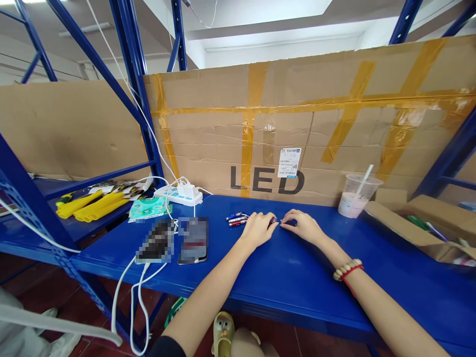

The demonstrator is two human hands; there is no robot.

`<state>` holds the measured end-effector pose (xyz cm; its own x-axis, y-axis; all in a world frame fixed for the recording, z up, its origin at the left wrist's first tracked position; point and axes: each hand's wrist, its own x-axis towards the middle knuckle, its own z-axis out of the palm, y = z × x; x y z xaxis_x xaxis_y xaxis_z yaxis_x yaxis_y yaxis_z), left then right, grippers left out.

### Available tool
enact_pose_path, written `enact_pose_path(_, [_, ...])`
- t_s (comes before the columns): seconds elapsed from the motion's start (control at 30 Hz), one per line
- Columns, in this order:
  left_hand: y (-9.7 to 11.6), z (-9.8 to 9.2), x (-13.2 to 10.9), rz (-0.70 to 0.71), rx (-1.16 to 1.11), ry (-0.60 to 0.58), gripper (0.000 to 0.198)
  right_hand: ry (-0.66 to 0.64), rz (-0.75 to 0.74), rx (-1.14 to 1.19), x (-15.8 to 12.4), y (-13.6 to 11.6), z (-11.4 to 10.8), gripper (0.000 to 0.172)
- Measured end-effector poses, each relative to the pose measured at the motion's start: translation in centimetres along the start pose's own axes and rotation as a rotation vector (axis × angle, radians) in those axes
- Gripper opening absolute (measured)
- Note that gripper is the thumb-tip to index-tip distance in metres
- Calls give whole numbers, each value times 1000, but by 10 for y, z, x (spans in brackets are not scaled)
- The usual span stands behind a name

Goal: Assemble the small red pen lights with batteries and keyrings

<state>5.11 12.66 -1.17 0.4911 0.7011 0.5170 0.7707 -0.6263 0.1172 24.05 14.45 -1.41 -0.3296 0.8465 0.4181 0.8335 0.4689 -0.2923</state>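
Note:
Both my hands rest on a blue metal shelf (297, 282), close together near its back. My left hand (258, 229) has its fingers curled and pinches a small dark object (274, 220) at its fingertips. My right hand (303, 225) meets it from the right, fingers pinched toward the same small object; what it is, I cannot make out. Just left of my left hand lie a few small batteries (237, 219), red and blue. A beaded bracelet with a red cord (347, 270) is on my right wrist.
Two phones (173, 241) on white charging cables lie at left, behind them a white power strip (178, 194). A plastic cup with a straw (357, 195) stands at right, beside an open cardboard box (420, 223). Yellow tools (92, 205) lie on the left shelf. Taped cardboard forms the back wall.

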Motion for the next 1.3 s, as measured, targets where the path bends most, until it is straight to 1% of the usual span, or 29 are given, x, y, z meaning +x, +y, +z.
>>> enact_pose_path(0.07, [-1,0,0,-8,29,1,26,76,1,95,1,-3,0,21])
enact_pose_path(0.17, [-1,1,0,0,68,-7,28,152,63,292,3,-9,0,26])
enact_pose_path(0.3, [-1,1,0,0,88,-33,28,148,89,518,4,-18,-1,30])
enact_pose_path(0.4, [0,0,0,1,89,-40,28,113,41,572,4,-24,-4,32])
enact_pose_path(0.53, [-1,0,0,2,91,-32,29,67,-18,516,3,-28,-7,32])
enact_pose_path(0.8, [-6,8,0,29,115,-29,25,4,-76,405,1,-23,-2,30])
enact_pose_path(0.97, [-7,11,0,43,108,-30,25,-15,-72,399,2,-24,0,30])
enact_pose_path(1.1, [-6,9,1,18,108,-19,27,29,-5,402,3,-20,2,35])
enact_pose_path(1.13, [-6,8,1,6,106,-16,27,46,17,375,3,-18,4,36])
enact_pose_path(1.2, [-6,6,1,-16,97,-7,28,61,40,239,3,-11,8,35])
enact_pose_path(1.3, [-7,6,2,-25,89,7,27,6,7,-20,2,1,14,35])
